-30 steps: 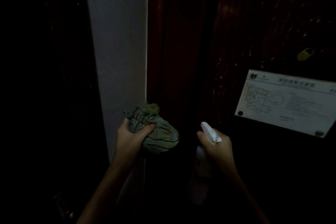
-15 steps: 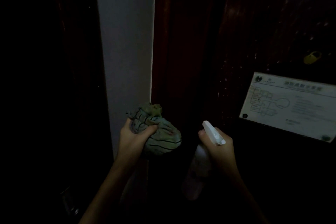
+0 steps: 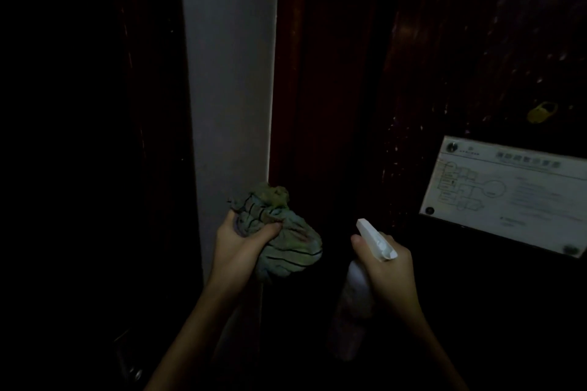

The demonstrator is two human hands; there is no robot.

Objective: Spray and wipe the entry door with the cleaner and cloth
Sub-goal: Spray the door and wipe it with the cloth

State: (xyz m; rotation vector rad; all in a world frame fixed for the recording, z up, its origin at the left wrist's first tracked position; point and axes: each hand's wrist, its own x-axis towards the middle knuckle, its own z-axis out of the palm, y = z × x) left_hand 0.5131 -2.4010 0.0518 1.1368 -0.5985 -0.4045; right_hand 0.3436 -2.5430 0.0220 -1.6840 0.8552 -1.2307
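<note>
The scene is very dim. A dark reddish-brown entry door (image 3: 460, 51) fills the right half, its surface speckled with pale droplets. My left hand (image 3: 236, 240) grips a bunched greenish cloth (image 3: 282, 235) with dark stripes, held close to the door frame (image 3: 290, 73). My right hand (image 3: 389, 267) holds a pale spray bottle (image 3: 355, 305) by its neck, and the white spray head (image 3: 374, 240) points up and left toward the door.
A white evacuation-plan sign (image 3: 508, 194) is fixed to the door at the right, with a small yellow sticker (image 3: 541, 112) above it. A pale wall strip (image 3: 228, 73) runs left of the frame. Far left is dark, with a metal fitting (image 3: 133, 371) low down.
The view has drifted slightly, so the wall strip and sign sit a little further right. Both hands keep nearly the same pose, with the bottle tilted a touch more.
</note>
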